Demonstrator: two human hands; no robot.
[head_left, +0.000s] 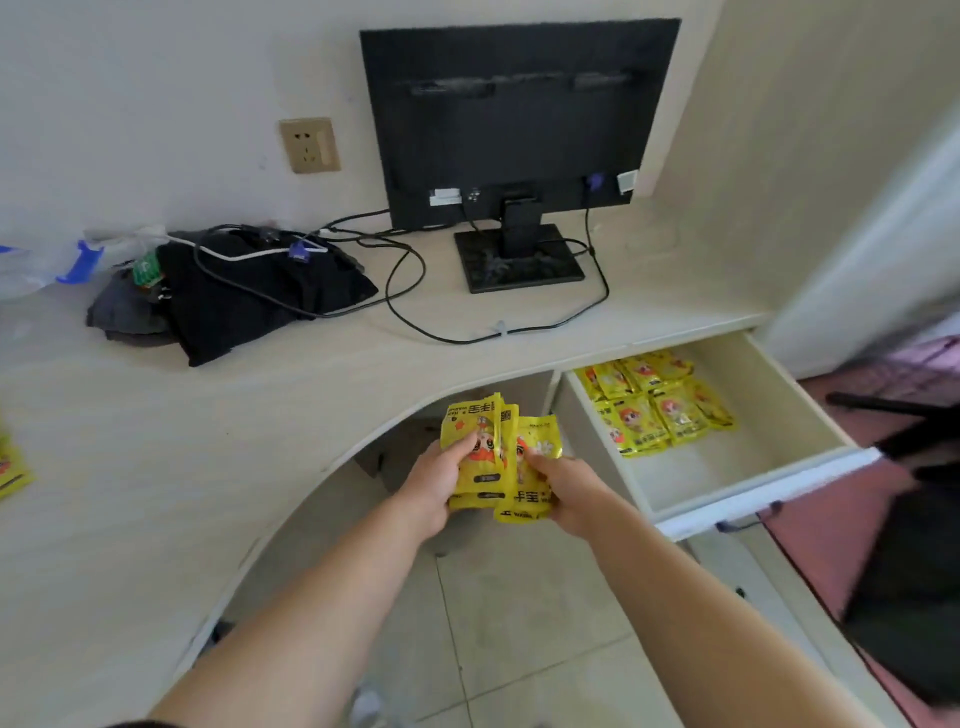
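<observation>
My two bare forearms stretch forward from the bottom of the view and come close together in front of me. My left hand (435, 488) is curled around the left side of a small bundle of glossy yellow plastic snack packets (491, 447), with the thumb pressed flat on the front of the nearest one. My right hand (567, 492) pinches the right side of the same bundle, its thumb lying on a packet that stands slightly lower than the others. Both hands are clamped on the packets. The bundle stands almost upright between them, fanned a little, in the air above the pale tiled floor (519, 623) and just in front of the curved edge of the light wood-grain counter (260, 415).

The packets are flat and shiny, with an orange cartoon figure and dark printed characters.

To the right of my right hand, a white rectangular drawer (774, 400) is pulled out. More packets of the same kind (660, 410) lie in its back part in overlapping rows. On the counter, a black flat monitor (514, 114) stands on a square foot with its back to me. Thin black cables (415, 306) run from it to a heap of black cloth (249, 301).
</observation>
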